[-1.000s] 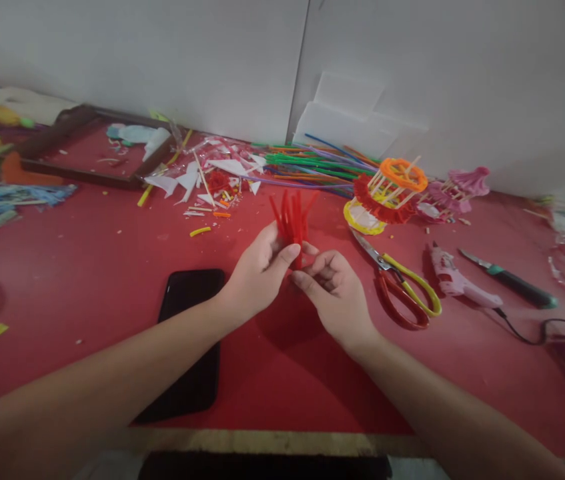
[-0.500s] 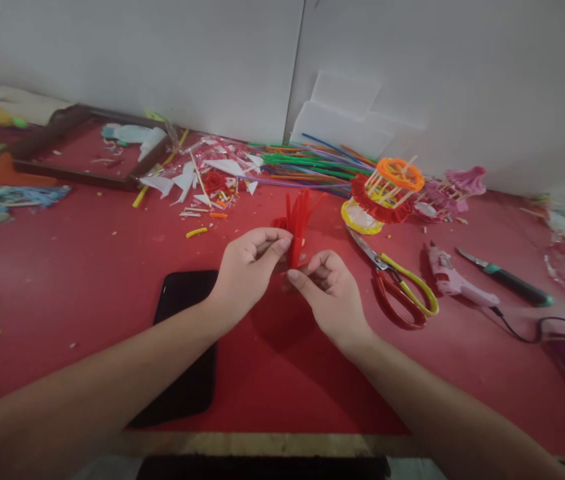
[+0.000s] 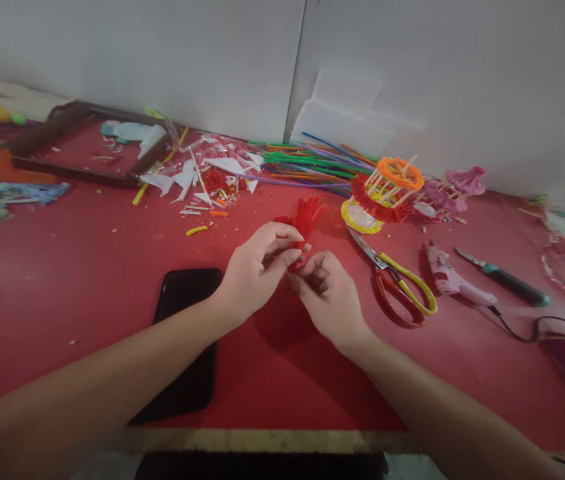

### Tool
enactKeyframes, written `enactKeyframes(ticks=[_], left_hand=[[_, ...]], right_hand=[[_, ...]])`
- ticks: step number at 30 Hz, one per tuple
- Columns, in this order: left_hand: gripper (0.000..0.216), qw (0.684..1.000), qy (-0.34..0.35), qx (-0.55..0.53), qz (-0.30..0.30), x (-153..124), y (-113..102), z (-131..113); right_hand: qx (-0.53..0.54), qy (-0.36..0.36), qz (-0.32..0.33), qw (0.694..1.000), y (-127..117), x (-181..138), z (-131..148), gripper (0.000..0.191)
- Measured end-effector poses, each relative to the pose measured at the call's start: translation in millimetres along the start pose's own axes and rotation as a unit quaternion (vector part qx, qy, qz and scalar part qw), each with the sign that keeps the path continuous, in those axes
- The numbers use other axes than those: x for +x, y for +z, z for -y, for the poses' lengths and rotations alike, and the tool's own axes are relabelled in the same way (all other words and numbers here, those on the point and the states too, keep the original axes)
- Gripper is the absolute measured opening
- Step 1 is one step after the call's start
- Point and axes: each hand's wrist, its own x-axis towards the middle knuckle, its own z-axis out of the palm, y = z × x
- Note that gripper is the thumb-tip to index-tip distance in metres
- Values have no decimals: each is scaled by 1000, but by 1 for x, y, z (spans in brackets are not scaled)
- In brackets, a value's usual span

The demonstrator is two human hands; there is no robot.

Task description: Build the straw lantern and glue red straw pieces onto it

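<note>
Over the red table (image 3: 87,267), both my hands pinch a small bundle of red straw strips (image 3: 306,217) that fans out above my fingers. My left hand (image 3: 259,270) grips its lower end between thumb and fingers. My right hand (image 3: 329,293) is curled, fingertips pressed on the same lower end from the right. A black phone (image 3: 182,340) lies flat under my left forearm.
Red-and-yellow scissors (image 3: 397,287), a pink glue gun (image 3: 455,280) with its cord and a green-handled knife (image 3: 505,283) lie to the right. A straw lantern model (image 3: 385,193), long coloured straws (image 3: 312,163), paper scraps (image 3: 197,177) and a wooden tray (image 3: 72,143) sit at the back.
The red bundle has tilted to the right and sits lower, and its strips look more bunched. My left fingers have closed tighter around its base; my right hand has moved in closer.
</note>
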Motion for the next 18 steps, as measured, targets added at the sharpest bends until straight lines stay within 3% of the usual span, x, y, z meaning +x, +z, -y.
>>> enactKeyframes(ticks=[4,11,18], left_hand=[[12,999,-18,-31,32,6,-5,2],[30,997,-36,-24,63,8,-7,2],[57,994,-41,-83,61,7,-5,3]], right_hand=[[-45,-9,14,999,-5,1,-1,22],[-13,27,81,996,-20,6,-6,25],[161,60,106,979,-25,14,-7,37]])
